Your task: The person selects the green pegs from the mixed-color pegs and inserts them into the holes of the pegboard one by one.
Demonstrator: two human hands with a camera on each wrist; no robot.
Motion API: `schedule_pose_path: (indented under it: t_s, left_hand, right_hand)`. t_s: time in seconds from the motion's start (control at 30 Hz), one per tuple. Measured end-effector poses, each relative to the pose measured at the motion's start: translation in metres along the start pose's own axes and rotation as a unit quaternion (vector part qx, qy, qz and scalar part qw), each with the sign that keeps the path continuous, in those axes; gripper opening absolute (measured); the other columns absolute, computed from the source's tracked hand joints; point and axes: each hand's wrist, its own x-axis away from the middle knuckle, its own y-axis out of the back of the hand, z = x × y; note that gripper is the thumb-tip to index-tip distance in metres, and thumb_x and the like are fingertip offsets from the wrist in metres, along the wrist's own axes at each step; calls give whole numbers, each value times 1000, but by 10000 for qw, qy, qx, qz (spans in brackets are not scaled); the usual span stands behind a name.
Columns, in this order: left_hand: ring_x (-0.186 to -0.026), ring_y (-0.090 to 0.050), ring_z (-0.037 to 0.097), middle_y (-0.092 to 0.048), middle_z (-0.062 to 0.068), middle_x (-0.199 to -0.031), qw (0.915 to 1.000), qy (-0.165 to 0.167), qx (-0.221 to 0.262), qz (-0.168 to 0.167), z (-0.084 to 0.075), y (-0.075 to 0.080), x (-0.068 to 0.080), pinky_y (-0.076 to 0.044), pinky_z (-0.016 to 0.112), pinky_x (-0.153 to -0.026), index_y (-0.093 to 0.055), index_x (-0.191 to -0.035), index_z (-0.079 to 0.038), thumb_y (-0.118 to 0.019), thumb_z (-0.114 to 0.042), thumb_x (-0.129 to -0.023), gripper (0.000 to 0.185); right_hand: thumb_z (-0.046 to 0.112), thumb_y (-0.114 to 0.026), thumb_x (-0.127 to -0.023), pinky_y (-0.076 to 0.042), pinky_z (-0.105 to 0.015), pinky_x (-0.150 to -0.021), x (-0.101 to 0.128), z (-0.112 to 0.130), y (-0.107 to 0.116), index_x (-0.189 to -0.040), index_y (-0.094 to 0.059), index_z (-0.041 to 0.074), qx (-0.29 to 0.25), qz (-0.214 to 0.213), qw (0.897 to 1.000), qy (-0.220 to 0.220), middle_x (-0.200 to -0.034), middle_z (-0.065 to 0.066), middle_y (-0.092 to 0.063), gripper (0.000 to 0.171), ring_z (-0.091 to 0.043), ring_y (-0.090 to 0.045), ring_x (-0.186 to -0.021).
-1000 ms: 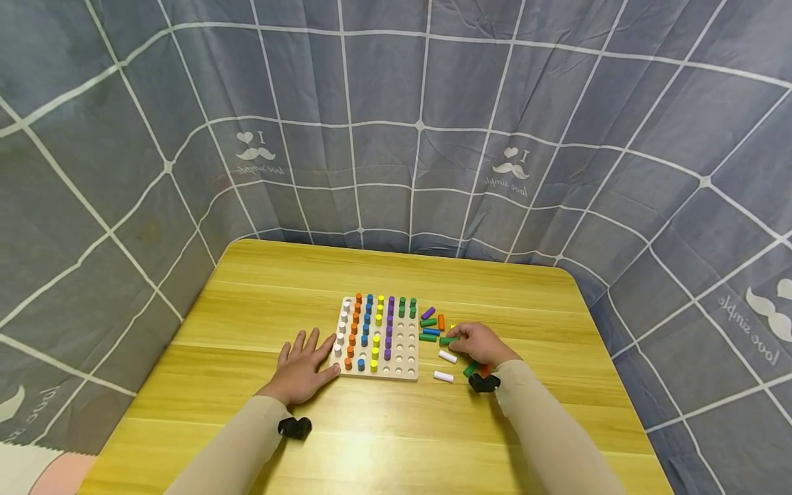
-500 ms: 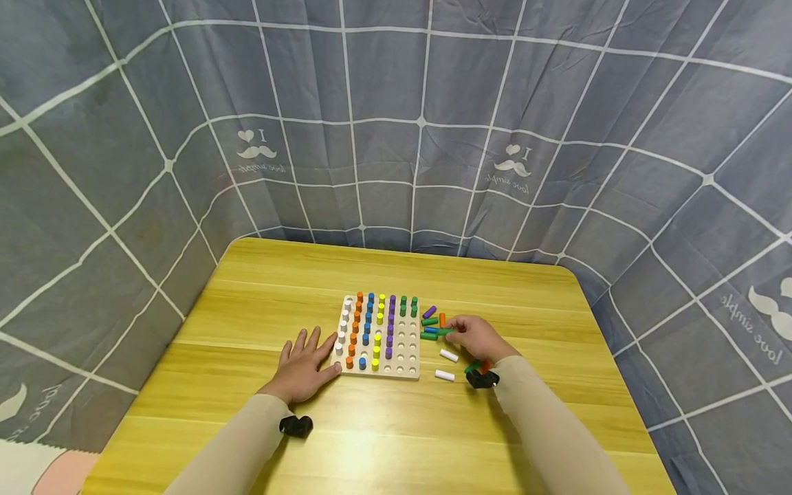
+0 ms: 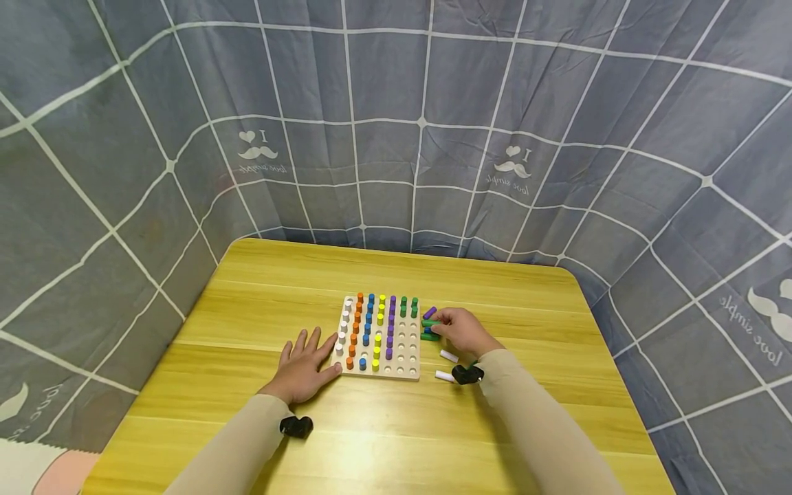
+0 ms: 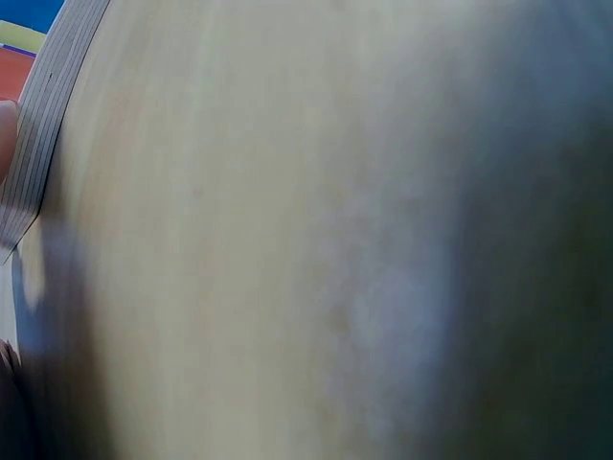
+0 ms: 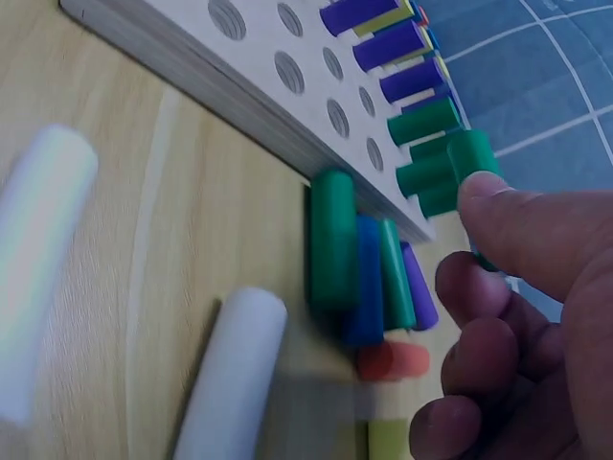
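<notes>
Fingers of the right hand (image 3: 463, 331) pinch a green peg (image 5: 471, 158) just beside the pegboard's (image 3: 405, 357) right edge; left hand (image 3: 301, 368) lies flat, fingers spread, against its left edge.

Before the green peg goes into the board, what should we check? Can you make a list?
1. Right hand has a grip on the green peg: ok.
2. Left hand rests flat against the peg board edge: ok.
3. Free holes left under the standing green pegs: ok.
4. Peg upright over a hole: not ok, it is off the board's side.
5. Loose pegs beside the board, off the holes: ok.
</notes>
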Motion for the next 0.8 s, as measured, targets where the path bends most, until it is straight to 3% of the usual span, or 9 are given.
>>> schedule_pose_path:
  t_s: [0.2, 0.53, 0.8]
  left_hand:
    - [-161, 1, 54, -10, 25, -176, 9998, -71, 86, -136, 0, -3, 0, 4, 73, -124, -26, -169, -24, -46, -67, -105, 80]
    - [-162, 4, 52, -7, 22, -176, 10000, 22, -27, 3, -2, 0, 1, 4, 73, -125, -23, -170, -25, -44, -67, -105, 80]
    - [-162, 4, 51, -6, 22, -177, 10000, 27, -4, 16, -2, 2, 2, 5, 73, -124, -24, -170, -25, -45, -67, -105, 80]
  right_hand:
    - [19, -70, -103, -43, -31, -74, -4, 9, -9, -115, -80, 15, -54, -10, 10000, 39, -106, -2, -73, 16, -16, -53, -82]
    - [23, -70, -103, -50, -32, -81, -10, 20, -23, -121, -79, 16, 40, -106, 9999, -71, -111, 0, -76, 21, -15, -59, -89]
    - [22, -71, -103, -44, -28, -68, -16, 22, -31, -121, -78, 13, 119, -116, 9999, -9, -89, 1, -67, 21, -14, -54, -76]
